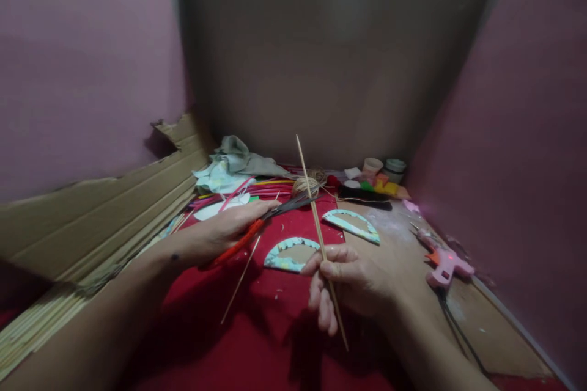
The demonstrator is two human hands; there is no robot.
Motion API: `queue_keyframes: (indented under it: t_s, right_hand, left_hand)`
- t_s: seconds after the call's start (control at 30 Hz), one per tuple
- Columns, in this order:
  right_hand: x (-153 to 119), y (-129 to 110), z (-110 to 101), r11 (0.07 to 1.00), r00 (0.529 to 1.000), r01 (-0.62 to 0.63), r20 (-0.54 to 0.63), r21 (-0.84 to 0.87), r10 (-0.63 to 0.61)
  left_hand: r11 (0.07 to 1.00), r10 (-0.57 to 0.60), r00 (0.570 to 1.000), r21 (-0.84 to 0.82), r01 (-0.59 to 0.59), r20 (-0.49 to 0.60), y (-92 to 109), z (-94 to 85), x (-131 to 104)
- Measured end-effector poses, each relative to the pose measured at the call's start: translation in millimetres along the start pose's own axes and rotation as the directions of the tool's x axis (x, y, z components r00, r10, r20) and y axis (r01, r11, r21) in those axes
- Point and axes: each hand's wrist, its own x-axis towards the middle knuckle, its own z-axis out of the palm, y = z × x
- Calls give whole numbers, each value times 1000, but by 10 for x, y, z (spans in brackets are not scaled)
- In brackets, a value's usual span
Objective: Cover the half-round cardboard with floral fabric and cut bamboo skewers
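Observation:
My left hand [233,223] is closed round a pair of scissors [241,244] with orange-red handles. Their dark blades point right, and the tips overlap the upper part of a wooden skewer [312,201]; whether they touch it I cannot tell. Thumb and fingers of my right hand [353,275] pinch that pointed skewer, which tilts up and to the left. Beyond the right hand lies a half-round cardboard piece [275,258] edged with patterned fabric. A similar half-round piece [371,234] rests farther right. Another thin stick [242,275] lies on the red cloth [206,336].
Corrugated cardboard [114,208] and a bundle of sticks [27,336] line the left side. At the back are crumpled fabric [233,165], a twine ball [309,182] and small tubs [394,166]. A pink glue gun [444,266] with a cable sits on the right board [468,311].

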Motion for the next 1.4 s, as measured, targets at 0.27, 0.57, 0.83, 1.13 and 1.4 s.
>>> queue_keyframes:
  t_s: [0.27,0.57,0.83,1.13,1.4]
  right_hand:
    - [-7,42,-33,994,993,-106,42,-3,106]
    - [22,120,-83,985,975,-159,171,74,144]
    - [-2,126,-80,980,971,-188,164,68,175]
    - [5,157,-82,985,983,-170,66,-11,170]
    - [3,197,-141,982,976,-188,114,18,185]
  left_hand:
    - [999,-38,999,-6,38,34,-7,-35,-64]
    - [997,35,996,-65,-30,80,-67,-18,-139]
    - [993,73,992,-97,-64,99,24,-4,-140]
    - [995,-39,991,-87,51,128,101,5,-149]
    - [994,-13,998,-112,20,63,123,37,-133]
